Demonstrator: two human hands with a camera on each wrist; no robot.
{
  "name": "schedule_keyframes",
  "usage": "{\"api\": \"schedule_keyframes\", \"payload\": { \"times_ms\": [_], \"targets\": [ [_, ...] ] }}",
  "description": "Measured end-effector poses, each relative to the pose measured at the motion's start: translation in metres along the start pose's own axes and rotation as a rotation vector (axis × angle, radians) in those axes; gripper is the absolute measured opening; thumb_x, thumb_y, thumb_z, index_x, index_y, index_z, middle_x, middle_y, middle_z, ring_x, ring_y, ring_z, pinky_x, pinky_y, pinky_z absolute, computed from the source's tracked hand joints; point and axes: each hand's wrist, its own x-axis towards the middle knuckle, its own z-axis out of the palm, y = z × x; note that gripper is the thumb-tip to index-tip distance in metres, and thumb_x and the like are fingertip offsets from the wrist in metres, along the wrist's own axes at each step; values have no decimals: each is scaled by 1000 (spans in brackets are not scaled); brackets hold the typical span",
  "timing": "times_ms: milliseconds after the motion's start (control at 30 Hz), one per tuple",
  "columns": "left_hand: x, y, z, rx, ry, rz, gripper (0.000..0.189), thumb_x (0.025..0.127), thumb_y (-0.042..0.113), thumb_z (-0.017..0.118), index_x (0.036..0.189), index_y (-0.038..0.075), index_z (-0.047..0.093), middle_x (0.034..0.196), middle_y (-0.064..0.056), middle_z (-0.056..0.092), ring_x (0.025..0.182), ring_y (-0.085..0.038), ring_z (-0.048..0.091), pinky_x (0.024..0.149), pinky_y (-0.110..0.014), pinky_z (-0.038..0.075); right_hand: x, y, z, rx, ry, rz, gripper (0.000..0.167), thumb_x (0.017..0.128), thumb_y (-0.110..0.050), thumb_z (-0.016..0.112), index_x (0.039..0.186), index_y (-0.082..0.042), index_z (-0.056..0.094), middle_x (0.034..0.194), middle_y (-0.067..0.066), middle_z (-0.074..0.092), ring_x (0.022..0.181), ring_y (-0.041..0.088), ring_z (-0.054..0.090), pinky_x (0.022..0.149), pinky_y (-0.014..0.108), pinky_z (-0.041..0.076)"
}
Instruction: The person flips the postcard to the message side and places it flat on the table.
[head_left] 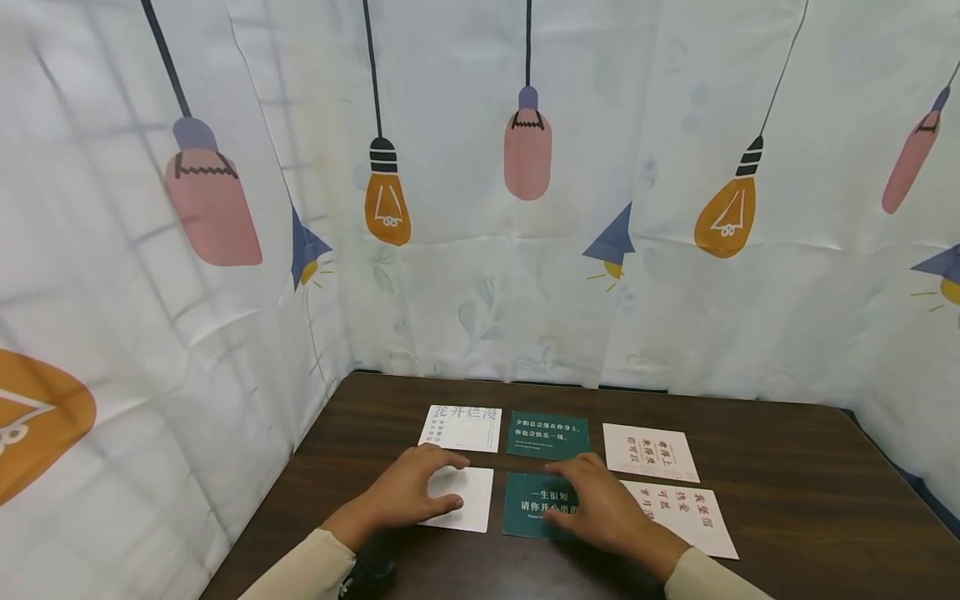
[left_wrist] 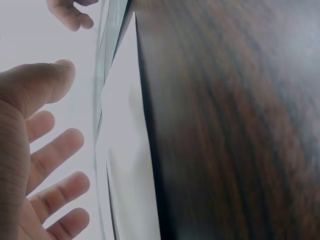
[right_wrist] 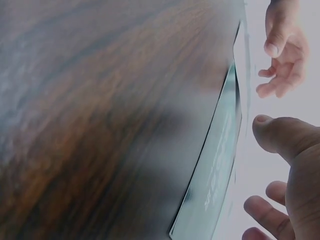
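Square cards lie on the table in a front and a back row, three in each. My left hand (head_left: 408, 492) hovers over the left side of the plain white card (head_left: 474, 504) in front, thumb and fingers spread with nothing between them. Over the right part of the front green card (head_left: 525, 500), which has white writing, is my right hand (head_left: 603, 512), its fingers loosely bent and holding nothing. That hand partly covers the front white card with red writing (head_left: 701, 521). Both wrist views show fingers apart from the cards.
Behind are a white card with grey writing (head_left: 461, 433), a green card (head_left: 547, 437) and a pale card with red writing (head_left: 651, 454). The dark wooden table (head_left: 810, 492) is bounded by a printed white curtain (head_left: 480, 292). A dark object (head_left: 369, 577) shows under my left wrist.
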Motion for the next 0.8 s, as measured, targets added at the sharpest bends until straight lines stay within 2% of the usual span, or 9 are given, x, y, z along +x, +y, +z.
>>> {"api": "schedule_keyframes", "payload": {
  "times_ms": [167, 433, 800],
  "targets": [
    [3, 2, 3, 1, 0, 4, 46, 91, 43, 78, 129, 18, 68, 124, 8, 67, 118, -21, 58, 101, -53, 44, -2, 4, -3, 7, 8, 6, 63, 78, -48, 87, 130, -17, 69, 123, -4, 67, 118, 20, 53, 97, 48, 50],
    [9, 7, 10, -18, -48, -28, 48, 90, 41, 77, 132, 20, 67, 125, 11, 65, 120, -18, 56, 102, -51, 43, -7, 14, -6, 18, 14, 25, 64, 78, -48, 88, 130, -17, 69, 123, -5, 66, 118, 18, 53, 100, 48, 48],
    [15, 13, 17, -18, -61, -24, 48, 90, 42, 77, 132, 21, 67, 127, 12, 65, 120, -18, 55, 102, -50, 43, -11, 21, -9, 2, 4, 36, 67, 76, -49, 89, 130, -15, 68, 121, -2, 66, 115, 19, 54, 99, 49, 48]
  ]
}}
